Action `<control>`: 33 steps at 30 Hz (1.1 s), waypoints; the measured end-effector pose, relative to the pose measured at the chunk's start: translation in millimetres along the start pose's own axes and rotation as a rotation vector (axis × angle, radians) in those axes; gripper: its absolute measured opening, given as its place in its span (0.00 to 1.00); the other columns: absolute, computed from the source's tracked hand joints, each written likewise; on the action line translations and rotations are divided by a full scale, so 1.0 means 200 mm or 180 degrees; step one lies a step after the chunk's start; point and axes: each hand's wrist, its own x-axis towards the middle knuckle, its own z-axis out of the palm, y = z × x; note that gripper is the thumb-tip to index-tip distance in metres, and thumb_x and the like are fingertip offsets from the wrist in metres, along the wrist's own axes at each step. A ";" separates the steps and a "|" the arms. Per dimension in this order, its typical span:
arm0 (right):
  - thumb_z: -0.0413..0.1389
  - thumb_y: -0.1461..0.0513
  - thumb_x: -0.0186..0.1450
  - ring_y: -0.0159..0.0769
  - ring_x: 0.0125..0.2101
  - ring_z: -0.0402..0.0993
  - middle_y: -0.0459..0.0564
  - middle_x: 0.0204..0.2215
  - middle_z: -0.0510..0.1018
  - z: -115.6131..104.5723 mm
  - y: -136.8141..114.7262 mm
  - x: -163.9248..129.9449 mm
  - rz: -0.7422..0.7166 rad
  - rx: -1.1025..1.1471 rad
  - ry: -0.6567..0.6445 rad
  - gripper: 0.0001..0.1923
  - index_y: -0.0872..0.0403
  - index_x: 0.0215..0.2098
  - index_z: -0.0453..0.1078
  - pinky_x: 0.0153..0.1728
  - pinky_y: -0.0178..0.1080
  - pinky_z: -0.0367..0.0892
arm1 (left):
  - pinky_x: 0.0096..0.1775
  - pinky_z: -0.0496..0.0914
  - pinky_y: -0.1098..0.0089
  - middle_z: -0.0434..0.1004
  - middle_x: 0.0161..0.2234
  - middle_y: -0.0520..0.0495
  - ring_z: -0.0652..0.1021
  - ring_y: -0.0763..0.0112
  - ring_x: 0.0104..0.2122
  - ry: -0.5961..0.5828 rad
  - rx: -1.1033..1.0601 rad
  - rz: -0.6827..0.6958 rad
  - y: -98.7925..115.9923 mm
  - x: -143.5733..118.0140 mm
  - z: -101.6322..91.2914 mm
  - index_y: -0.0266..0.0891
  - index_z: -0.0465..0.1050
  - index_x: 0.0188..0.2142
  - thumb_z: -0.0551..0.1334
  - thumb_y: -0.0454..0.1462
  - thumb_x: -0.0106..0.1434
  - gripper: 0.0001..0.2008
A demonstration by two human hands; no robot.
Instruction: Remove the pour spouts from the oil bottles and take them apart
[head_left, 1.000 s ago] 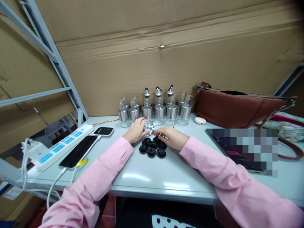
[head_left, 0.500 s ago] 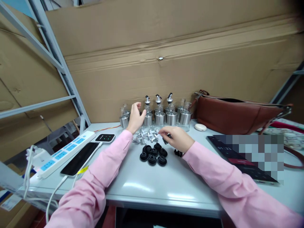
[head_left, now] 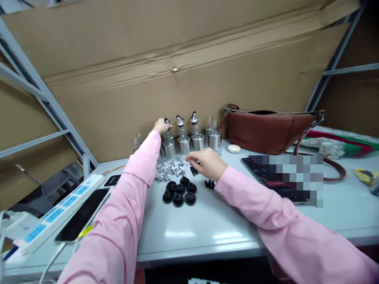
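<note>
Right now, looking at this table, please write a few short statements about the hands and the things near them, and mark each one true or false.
1. The left hand reaches to the top of a bottle in the back row. True.
2. The right hand rests inside the brown bag. False: it is over the table, near the small silver parts.
3. The black rubber stoppers lie in a group in front of the bottles. True.
4. The phone lies right of the bag. False: it lies at the left, beside the power strip.
</note>
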 end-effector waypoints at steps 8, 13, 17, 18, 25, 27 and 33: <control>0.50 0.67 0.63 0.33 0.30 0.73 0.46 0.30 0.79 -0.02 0.01 0.00 0.0060 0.0076 0.0052 0.09 0.54 0.36 0.72 0.42 0.39 0.55 | 0.50 0.64 0.57 0.74 0.37 0.39 0.73 0.57 0.45 0.0660 -0.0238 0.0476 0.08 -0.01 -0.04 0.35 0.67 0.30 0.65 0.30 0.49 0.09; 0.49 0.67 0.63 0.34 0.29 0.72 0.47 0.28 0.78 -0.02 0.01 0.00 -0.0039 0.0152 0.0443 0.08 0.54 0.36 0.70 0.42 0.41 0.56 | 0.51 0.63 0.62 0.71 0.38 0.47 0.72 0.65 0.44 0.1439 -0.0867 0.1520 0.33 0.00 -0.31 0.38 0.63 0.34 0.64 0.29 0.53 0.12; 0.51 0.62 0.63 0.41 0.44 0.68 0.54 0.41 0.74 -0.03 -0.01 -0.01 -0.0164 0.0326 0.1732 0.17 0.56 0.50 0.63 0.45 0.43 0.60 | 0.53 0.60 0.68 0.64 0.47 0.46 0.69 0.76 0.47 0.1924 -0.1707 0.2169 0.52 -0.23 -0.45 0.39 0.54 0.41 0.54 0.28 0.64 0.10; 0.53 0.60 0.62 0.42 0.48 0.65 0.56 0.46 0.71 -0.04 -0.01 -0.01 -0.0186 0.0328 0.2082 0.21 0.56 0.53 0.60 0.48 0.45 0.60 | 0.52 0.62 0.69 0.63 0.47 0.46 0.69 0.76 0.47 0.1949 -0.1843 0.2278 0.55 -0.33 -0.45 0.39 0.53 0.41 0.53 0.27 0.64 0.10; 0.60 0.51 0.55 0.46 0.54 0.61 0.61 0.53 0.63 0.00 -0.07 -0.03 -0.0366 0.0539 0.2379 0.40 0.58 0.58 0.48 0.53 0.46 0.60 | 0.39 0.68 0.70 0.67 0.35 0.51 0.74 0.73 0.35 0.1184 -0.1866 0.2182 0.55 -0.91 -0.16 0.41 0.59 0.38 0.58 0.37 0.62 0.08; 0.60 0.53 0.54 0.46 0.49 0.67 0.60 0.50 0.67 0.03 -0.08 -0.04 -0.0123 0.0833 0.2174 0.38 0.57 0.55 0.49 0.47 0.44 0.66 | 0.36 0.68 0.71 0.68 0.31 0.53 0.74 0.73 0.32 0.0968 -0.1922 0.2062 0.55 -0.92 -0.09 0.41 0.60 0.37 0.63 0.38 0.58 0.12; 0.63 0.57 0.47 0.42 0.35 0.72 0.52 0.37 0.72 0.06 -0.07 -0.02 0.0460 0.1443 0.1712 0.32 0.54 0.47 0.56 0.34 0.40 0.68 | 0.24 0.63 0.75 0.66 0.19 0.55 0.69 0.78 0.19 0.0177 -0.2028 0.1711 0.54 -0.86 -0.07 0.37 0.66 0.28 0.67 0.40 0.53 0.11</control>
